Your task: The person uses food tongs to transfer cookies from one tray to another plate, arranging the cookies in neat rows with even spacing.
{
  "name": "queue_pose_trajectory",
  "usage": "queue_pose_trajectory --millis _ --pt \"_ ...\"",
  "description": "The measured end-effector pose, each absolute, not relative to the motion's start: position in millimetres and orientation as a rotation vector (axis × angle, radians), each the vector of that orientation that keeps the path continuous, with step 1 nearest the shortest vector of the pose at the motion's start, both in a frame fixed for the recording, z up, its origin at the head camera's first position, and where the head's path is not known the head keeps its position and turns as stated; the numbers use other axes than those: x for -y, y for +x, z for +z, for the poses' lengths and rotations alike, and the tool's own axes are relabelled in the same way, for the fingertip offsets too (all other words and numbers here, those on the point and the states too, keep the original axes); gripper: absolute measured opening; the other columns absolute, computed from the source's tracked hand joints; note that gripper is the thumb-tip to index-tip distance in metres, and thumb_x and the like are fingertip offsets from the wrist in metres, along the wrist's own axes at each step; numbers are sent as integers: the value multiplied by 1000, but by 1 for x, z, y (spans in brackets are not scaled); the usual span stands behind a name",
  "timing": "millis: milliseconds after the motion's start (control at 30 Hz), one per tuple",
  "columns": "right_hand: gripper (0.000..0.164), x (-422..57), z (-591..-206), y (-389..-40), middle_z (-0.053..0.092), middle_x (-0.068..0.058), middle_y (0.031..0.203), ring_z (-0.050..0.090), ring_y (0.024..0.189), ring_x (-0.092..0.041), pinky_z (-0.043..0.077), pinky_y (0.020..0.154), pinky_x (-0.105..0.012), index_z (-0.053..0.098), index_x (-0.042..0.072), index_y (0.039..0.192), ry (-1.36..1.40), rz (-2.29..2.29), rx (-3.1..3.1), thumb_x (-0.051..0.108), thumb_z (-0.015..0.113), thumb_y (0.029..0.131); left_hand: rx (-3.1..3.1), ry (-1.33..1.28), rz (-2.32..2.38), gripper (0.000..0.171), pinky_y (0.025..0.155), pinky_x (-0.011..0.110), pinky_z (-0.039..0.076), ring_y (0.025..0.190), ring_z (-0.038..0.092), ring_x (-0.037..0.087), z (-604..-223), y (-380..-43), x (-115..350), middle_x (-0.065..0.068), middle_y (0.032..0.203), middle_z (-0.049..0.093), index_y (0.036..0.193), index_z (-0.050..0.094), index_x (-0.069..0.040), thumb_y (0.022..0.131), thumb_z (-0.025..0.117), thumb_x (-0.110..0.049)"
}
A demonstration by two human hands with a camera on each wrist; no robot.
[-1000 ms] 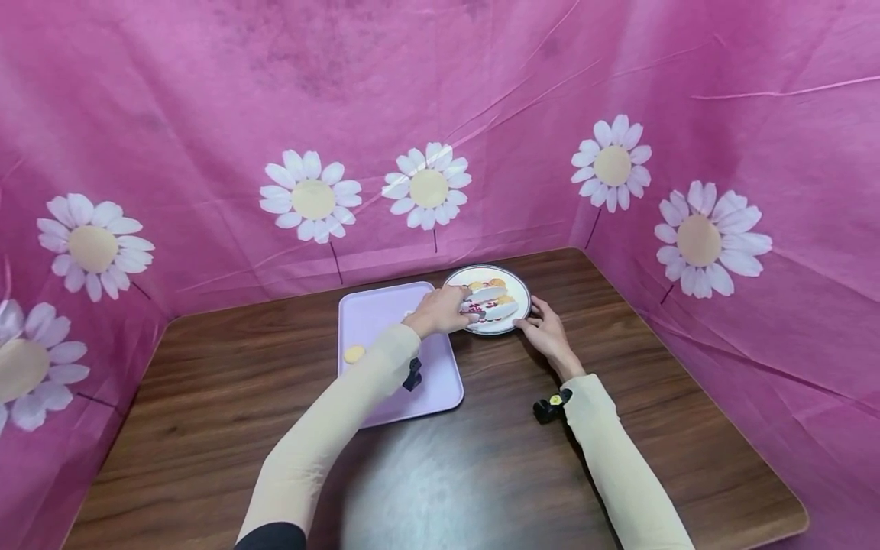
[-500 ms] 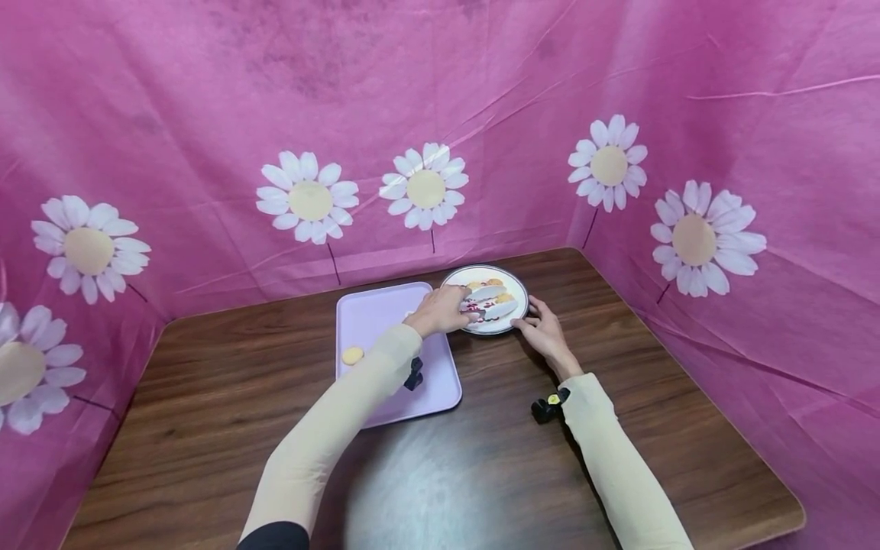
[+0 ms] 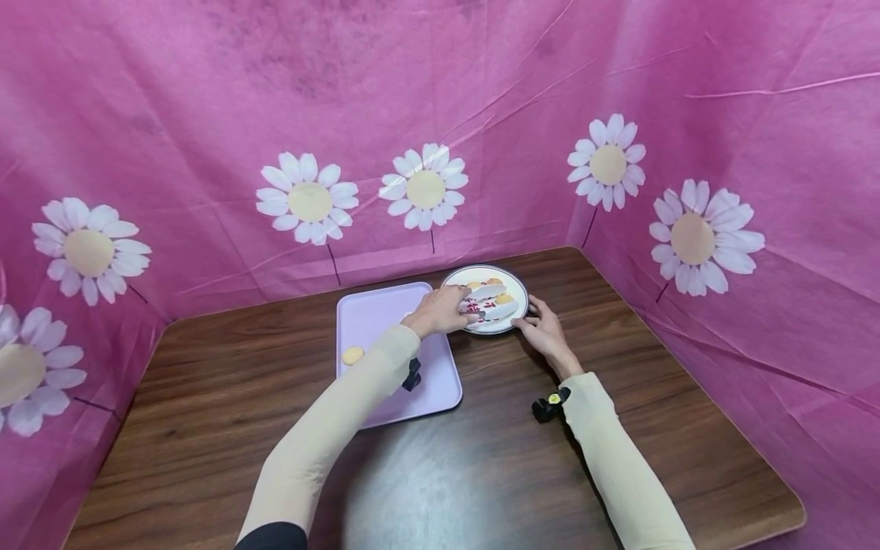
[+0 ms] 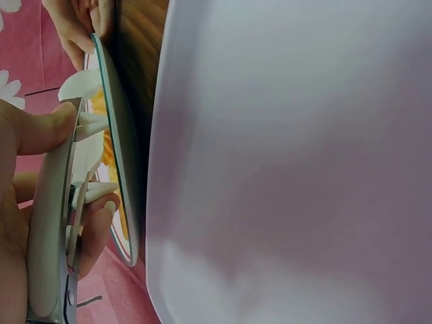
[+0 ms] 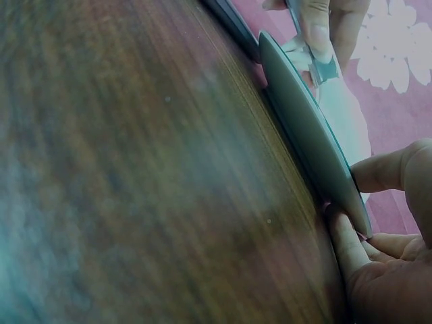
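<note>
In my left hand [image 3: 438, 312] I grip a pair of tongs [image 4: 50, 229] with pale handles and white tips. The tips are spread apart over a round white plate [image 3: 474, 273] with a dark rim line. Yellow-orange food pieces [image 3: 505, 299] lie on the plate near the tips, and red marks show between the tong arms. My right hand [image 3: 548, 332] pinches the plate's near right edge, thumb above and fingers below, as the right wrist view shows. The left hand hides part of the plate's left side.
A lilac tray [image 3: 371, 309] lies left of the plate, under my left forearm, with a round yellow cookie [image 3: 353, 355] near its left edge. Pink cloth [image 3: 481, 92] printed with daisies hangs behind and beside the wooden table [image 3: 509, 458].
</note>
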State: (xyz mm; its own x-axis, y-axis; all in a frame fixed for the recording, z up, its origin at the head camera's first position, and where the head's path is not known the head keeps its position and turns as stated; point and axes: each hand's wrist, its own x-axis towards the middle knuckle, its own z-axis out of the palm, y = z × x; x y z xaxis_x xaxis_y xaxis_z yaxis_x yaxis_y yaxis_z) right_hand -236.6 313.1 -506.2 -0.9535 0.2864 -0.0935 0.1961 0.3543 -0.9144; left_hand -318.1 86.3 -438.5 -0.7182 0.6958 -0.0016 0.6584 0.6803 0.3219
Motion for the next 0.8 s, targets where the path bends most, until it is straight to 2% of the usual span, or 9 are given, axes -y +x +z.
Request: queue_pose_trajectory --millis 300,567,800 --pt "81 -313 -505 -236 37 -26 164 50 144 -42 41 119 -48 21 5 166 -444 1681 2522 14 65 99 -2783 1114 477 70 95 47 56 117 67 26 -429 -314 -76 11 140 68 153 52 -8 96 73 -42" --pt "80 -313 -504 -239 37 -26 164 49 145 -42 40 120 -48 21 4 166 -443 1689 2520 13 65 99 -2818 1113 464 70 106 48 52 128 63 28 -418 -311 -48 11 144 64 155 49 -7 96 72 -39" --pt "81 -313 -503 -237 37 -26 164 49 145 -42 40 120 -48 20 4 166 -453 1670 2541 14 65 99 -2845 1092 475 66 101 47 54 115 66 25 -411 -307 -12 11 139 67 152 52 -7 97 72 -37"
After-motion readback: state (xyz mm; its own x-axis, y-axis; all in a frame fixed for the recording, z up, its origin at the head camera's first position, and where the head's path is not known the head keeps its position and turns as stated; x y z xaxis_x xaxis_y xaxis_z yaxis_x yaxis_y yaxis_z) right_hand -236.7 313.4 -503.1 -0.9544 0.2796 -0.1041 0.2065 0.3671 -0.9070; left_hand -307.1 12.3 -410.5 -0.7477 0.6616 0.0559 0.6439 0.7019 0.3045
